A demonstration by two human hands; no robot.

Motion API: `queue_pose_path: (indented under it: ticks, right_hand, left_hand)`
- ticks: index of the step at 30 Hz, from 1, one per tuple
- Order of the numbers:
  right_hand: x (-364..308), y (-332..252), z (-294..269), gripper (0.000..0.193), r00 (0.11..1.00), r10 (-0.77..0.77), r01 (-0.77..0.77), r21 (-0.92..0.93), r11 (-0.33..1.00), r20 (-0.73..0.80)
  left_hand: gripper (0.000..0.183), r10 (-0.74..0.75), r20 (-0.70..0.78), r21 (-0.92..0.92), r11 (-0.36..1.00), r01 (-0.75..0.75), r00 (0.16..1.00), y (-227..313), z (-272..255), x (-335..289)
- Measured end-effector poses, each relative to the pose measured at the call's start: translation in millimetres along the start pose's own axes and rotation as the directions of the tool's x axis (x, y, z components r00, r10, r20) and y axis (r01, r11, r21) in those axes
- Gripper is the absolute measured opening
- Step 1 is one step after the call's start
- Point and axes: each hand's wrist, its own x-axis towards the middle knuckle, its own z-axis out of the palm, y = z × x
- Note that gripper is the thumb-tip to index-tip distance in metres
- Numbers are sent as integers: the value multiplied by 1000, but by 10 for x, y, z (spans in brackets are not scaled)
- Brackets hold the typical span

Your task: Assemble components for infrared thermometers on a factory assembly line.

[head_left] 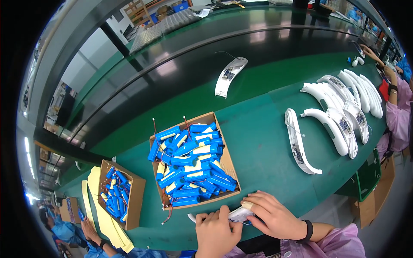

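At the near edge of the green table I hold a white curved plastic housing (241,213), mostly covered by my fingers. My left hand (218,233) is closed on its left part, fingers bent over it. My right hand (275,216), with a tan wrap on one finger and a black band at the wrist, grips the right end. A bit of blue shows inside the housing between the hands; what it is I cannot make out. Just beyond them stands a cardboard box (237,182) heaped with blue cylindrical battery packs (189,161) with yellow strips and thin wires.
Left lies a smaller cardboard box (137,202) of blue packs beside yellow sheets (98,193). An open housing half (297,144) and several white housings (329,124) lie right. Another half (231,77) sits beyond the box. Co-workers' hands (90,232) show at both sides.
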Motion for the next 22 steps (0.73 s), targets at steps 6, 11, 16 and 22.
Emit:
queue_pose_path:
  ticks: [6, 11, 16, 22]
  right_hand:
    - [8, 3, 8, 43, 1000, -12, 11, 79, 997, 11]
    - [-16, 8, -106, 47, 997, 70, -62, 248, 967, -25]
    - [-16, -29, -729, 48, 993, 85, -49, 382, 923, -80]
    - [238, -87, -1480, 46, 965, 103, -194, 392, 900, 240]
  left_hand:
    - [19, 25, -167, 107, 994, -7, 986, 46, 36, -45]
    - [27, -72, 135, -100, 991, 86, 988, 64, -333, -78]
    - [35, 17, 334, -204, 977, 55, 942, 220, -1292, 21]
    - [74, -219, 451, -411, 809, 420, 865, -152, -2242, 829]
